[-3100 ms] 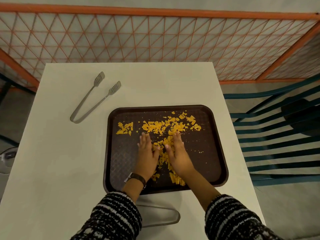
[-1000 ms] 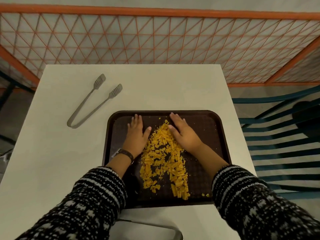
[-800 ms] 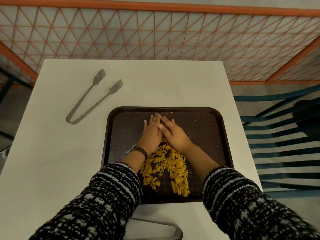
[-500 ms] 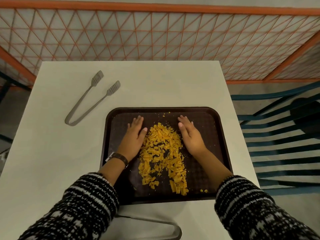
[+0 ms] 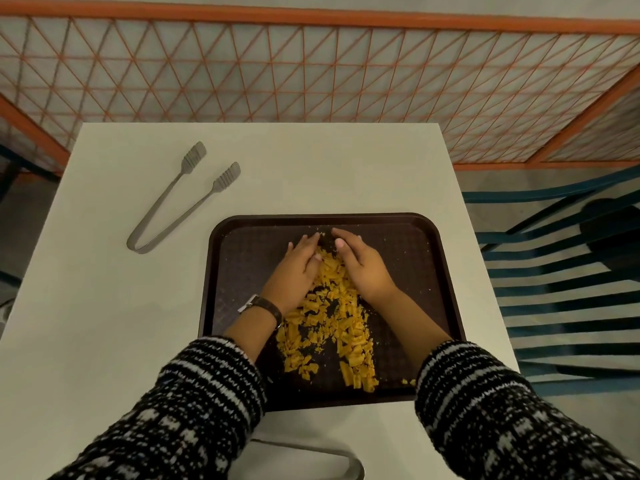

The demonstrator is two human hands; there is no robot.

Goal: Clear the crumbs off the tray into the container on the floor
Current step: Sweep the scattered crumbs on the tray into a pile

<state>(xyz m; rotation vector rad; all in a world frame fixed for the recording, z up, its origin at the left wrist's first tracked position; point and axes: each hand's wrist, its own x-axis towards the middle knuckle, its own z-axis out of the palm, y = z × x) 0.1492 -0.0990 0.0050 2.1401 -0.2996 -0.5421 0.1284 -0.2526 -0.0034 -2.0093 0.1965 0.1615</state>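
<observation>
A dark brown tray [image 5: 408, 251] lies on the white table [image 5: 104, 306], near its front edge. Yellow crumbs [image 5: 329, 327] form a heap down the tray's middle, reaching its near rim. My left hand [image 5: 296, 271] and my right hand [image 5: 363, 268] rest flat on the tray at the far end of the heap, fingertips nearly meeting, palms cupped against the crumbs on either side. Neither hand grips anything. A few tiny specks lie scattered on the tray's right part. The container on the floor is not clearly visible.
Metal tongs [image 5: 173, 202] lie on the table to the tray's far left. A second metal utensil [image 5: 329, 459] pokes out at the near edge between my sleeves. An orange mesh fence [image 5: 311, 71] stands behind the table. A teal slatted chair [image 5: 561, 289] is at the right.
Half a second ago my hands were apart on either side of the heap. They have swept inward and now meet at its far end, pressing the crumbs narrower.
</observation>
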